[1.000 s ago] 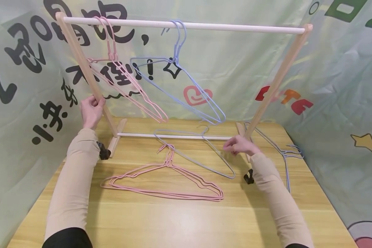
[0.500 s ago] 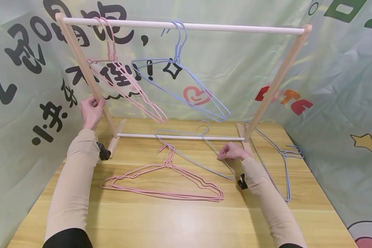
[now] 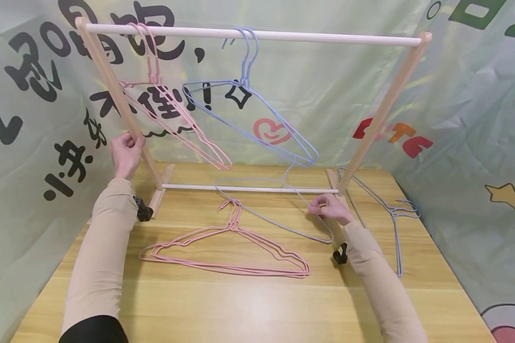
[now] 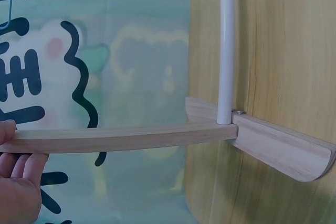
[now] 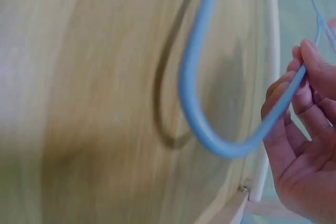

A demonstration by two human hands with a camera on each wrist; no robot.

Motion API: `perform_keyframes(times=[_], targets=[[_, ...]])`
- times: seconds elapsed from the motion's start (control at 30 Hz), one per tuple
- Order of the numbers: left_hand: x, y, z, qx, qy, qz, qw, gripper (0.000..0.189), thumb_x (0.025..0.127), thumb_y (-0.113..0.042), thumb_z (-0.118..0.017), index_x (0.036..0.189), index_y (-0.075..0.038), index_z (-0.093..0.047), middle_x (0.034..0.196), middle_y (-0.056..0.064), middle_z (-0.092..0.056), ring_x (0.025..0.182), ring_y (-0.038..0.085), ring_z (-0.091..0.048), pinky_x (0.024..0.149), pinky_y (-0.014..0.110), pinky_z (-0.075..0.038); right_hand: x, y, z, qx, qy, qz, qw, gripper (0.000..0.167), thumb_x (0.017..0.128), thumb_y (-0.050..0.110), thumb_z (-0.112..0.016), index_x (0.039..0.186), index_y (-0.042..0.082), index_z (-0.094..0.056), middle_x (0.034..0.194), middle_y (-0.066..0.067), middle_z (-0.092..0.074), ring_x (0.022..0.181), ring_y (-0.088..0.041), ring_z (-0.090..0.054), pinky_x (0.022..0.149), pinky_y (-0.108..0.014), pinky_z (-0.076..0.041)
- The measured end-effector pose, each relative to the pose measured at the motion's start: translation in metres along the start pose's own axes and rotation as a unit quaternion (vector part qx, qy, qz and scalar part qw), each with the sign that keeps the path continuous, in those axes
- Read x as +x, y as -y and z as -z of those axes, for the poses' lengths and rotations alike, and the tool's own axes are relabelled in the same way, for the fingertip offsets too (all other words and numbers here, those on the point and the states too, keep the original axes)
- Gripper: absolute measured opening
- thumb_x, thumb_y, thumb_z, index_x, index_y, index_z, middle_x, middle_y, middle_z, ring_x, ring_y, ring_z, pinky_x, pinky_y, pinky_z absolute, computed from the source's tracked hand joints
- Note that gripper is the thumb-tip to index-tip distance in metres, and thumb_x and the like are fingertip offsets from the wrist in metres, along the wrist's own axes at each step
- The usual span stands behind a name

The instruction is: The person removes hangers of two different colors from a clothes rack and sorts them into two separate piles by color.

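My left hand (image 3: 127, 155) grips the left wooden post (image 3: 116, 97) of a clothes rack. In the left wrist view, its thumb lies over the post (image 4: 131, 140) and the fingers lie beneath. My right hand (image 3: 332, 208) pinches a blue clothes hanger (image 3: 279, 223) by its sloping right arm, between thumb and fingertips. The hanger is tilted, its hook standing up behind the low bar. Seen from the right wrist, the rounded corner of the hanger (image 5: 193, 98) casts a separate shadow on the wood.
From the white top rail (image 3: 326, 37) hang two pink hangers (image 3: 156, 78) and two blue hangers (image 3: 243, 83). Several pink hangers (image 3: 233, 228) lie stacked on the table (image 3: 223, 309). More blue hangers (image 3: 392, 212) lie at the right, beyond the rack's right post (image 3: 382, 114).
My right hand moved left to the loose blue hanger, took hold of it and raised it slightly, shifting right; its hook has tipped up. My left hand stayed on the post.
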State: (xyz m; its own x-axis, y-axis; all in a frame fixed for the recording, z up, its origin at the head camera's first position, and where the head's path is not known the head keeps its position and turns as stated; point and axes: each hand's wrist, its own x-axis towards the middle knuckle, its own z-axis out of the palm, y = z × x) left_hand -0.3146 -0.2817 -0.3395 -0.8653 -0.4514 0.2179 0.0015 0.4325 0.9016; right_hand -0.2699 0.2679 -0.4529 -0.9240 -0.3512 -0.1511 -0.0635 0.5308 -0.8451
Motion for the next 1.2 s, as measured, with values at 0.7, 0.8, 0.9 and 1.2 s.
perform_keyframes(times=[0.7, 0.8, 0.9, 1.2], targets=[[-0.002, -0.001, 0.000, -0.013, -0.002, -0.004, 0.9999, 0.034, 0.100, -0.020, -0.057, 0.125, 0.002, -0.066, 0.131, 0.021, -0.066, 0.092, -0.007, -0.061, 0.081, 0.011, -0.048, -0.106, -0.041, 0.066, 0.106, -0.104, 0.127, 0.9807, 0.010, 0.096, -0.008, -0.055, 0.090, -0.003, -0.061, 0.075, 0.009, -0.068, 0.065, -0.009, -0.063, 0.061, -0.023, -0.051], [-0.002, -0.002, 0.000, -0.014, 0.001, -0.004, 0.9999, 0.035, 0.100, -0.020, -0.056, 0.126, 0.002, -0.065, 0.132, 0.022, -0.065, 0.094, -0.005, -0.061, 0.082, 0.012, -0.048, -0.120, -0.054, 0.070, 0.179, -0.129, 0.170, 0.9604, 0.025, 0.094, -0.017, -0.050, 0.089, 0.003, -0.064, 0.079, 0.006, -0.070, 0.067, -0.007, -0.064, 0.061, -0.021, -0.052], [-0.002, -0.001, 0.000, -0.013, 0.003, -0.003, 0.9999, 0.036, 0.101, -0.020, -0.056, 0.128, 0.002, -0.065, 0.132, 0.022, -0.065, 0.096, -0.004, -0.062, 0.082, 0.013, -0.048, -0.132, -0.064, 0.070, 0.266, -0.154, 0.209, 0.9283, 0.032, 0.094, -0.021, -0.046, 0.090, 0.004, -0.066, 0.083, 0.003, -0.071, 0.070, -0.007, -0.066, 0.063, -0.019, -0.052], [-0.001, 0.000, 0.000, -0.005, 0.000, -0.004, 1.0000, 0.037, 0.101, -0.023, -0.056, 0.126, 0.002, -0.065, 0.131, 0.022, -0.066, 0.095, -0.004, -0.062, 0.082, 0.013, -0.048, -0.150, -0.084, 0.069, 0.497, -0.114, 0.320, 0.7985, 0.030, 0.097, -0.022, -0.033, 0.101, -0.012, -0.061, 0.094, -0.021, -0.072, 0.084, -0.025, -0.070, 0.074, -0.029, -0.059]])
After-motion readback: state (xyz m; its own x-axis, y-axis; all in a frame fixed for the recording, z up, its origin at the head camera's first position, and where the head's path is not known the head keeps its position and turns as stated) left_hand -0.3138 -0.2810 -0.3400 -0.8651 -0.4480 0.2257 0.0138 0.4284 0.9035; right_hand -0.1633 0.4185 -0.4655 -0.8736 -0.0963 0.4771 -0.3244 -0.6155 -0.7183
